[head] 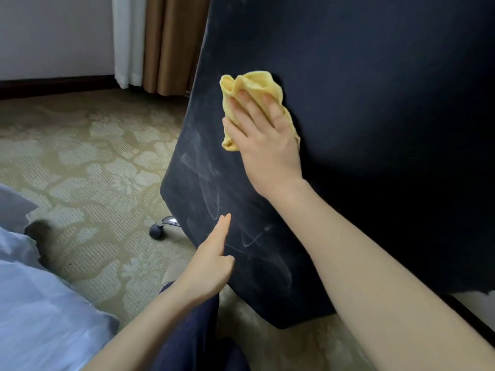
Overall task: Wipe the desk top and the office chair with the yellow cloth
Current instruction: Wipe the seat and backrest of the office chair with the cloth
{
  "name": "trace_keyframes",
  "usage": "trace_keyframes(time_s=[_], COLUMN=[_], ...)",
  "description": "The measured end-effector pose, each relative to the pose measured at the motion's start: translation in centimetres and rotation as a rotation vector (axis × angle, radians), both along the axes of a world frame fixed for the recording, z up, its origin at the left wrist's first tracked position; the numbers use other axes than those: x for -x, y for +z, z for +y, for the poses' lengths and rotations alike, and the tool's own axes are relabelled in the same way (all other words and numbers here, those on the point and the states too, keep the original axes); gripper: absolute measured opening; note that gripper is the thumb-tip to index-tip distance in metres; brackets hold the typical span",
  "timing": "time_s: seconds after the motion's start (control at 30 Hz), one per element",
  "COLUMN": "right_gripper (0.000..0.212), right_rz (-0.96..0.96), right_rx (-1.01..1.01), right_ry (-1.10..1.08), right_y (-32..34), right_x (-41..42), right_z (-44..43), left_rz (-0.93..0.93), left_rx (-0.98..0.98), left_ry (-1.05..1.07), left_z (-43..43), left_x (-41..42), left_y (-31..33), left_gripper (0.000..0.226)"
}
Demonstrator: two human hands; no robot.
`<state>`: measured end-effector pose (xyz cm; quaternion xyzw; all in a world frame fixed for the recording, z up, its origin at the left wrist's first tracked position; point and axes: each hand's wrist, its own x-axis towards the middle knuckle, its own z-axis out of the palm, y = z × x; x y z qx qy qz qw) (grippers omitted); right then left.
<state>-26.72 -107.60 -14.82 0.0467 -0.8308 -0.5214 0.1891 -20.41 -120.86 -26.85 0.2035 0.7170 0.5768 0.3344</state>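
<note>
The dark back of the office chair (361,116) fills the right and middle of the head view, with pale wipe streaks low on its left part. My right hand (263,140) lies flat with straight fingers on the crumpled yellow cloth (250,84), pressing it against the chair back. Lower down, my left hand (211,261) touches the chair back near its left edge with straight fingers and holds nothing. The desk is out of view.
A chair caster on a chrome leg (160,227) stands on the patterned carpet (88,162) just left of the chair. White bedding (34,303) lies at the lower left. Curtains (155,41) and a wall with a dark baseboard are behind.
</note>
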Motion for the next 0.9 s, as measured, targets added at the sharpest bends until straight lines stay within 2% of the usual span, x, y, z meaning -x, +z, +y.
trace_keyframes(time_s=[0.1,0.3,0.47,0.57,0.6,0.67,0.77,0.9], right_gripper=[0.055,0.065,0.064,0.054,0.047,0.046,0.052,0.058], right_rz=[-0.104,-0.342,-0.468,-0.378,-0.318,-0.252,-0.206,-0.157], right_rx=[0.043,-0.001,0.032,0.217,0.369,0.471,0.412,0.152], right_ry=[-0.052,-0.134,-0.090,0.096,0.124,0.096,0.118,0.059], right_y=[-2.5,-7.3,-10.0,-10.0,-9.5,-8.2,-4.5,1.8], right_x=[-0.8,-4.7,-10.2,-13.7,-14.9,-17.8,-20.2,-21.3], right_z=[0.1,1.0,3.5,5.6,6.2,7.3,9.2,10.1], left_rz=[-0.004,0.021,0.083,0.121,0.124,0.131,0.137,0.130], left_rx=[0.031,0.018,0.024,0.020,0.018,0.008,0.003,0.003], left_ry=[0.023,0.027,0.028,0.030,0.035,0.035,0.026,0.015], left_z=[0.0,0.0,-0.8,-0.8,-0.8,-0.6,-0.2,0.6], left_x=[1.0,1.4,1.3,0.9,0.7,0.1,-0.4,-1.5], left_y=[-0.3,-0.1,1.8,2.6,2.8,3.2,3.3,3.1], left_gripper=[0.083,0.084,0.080,0.080,0.079,0.078,0.077,0.078])
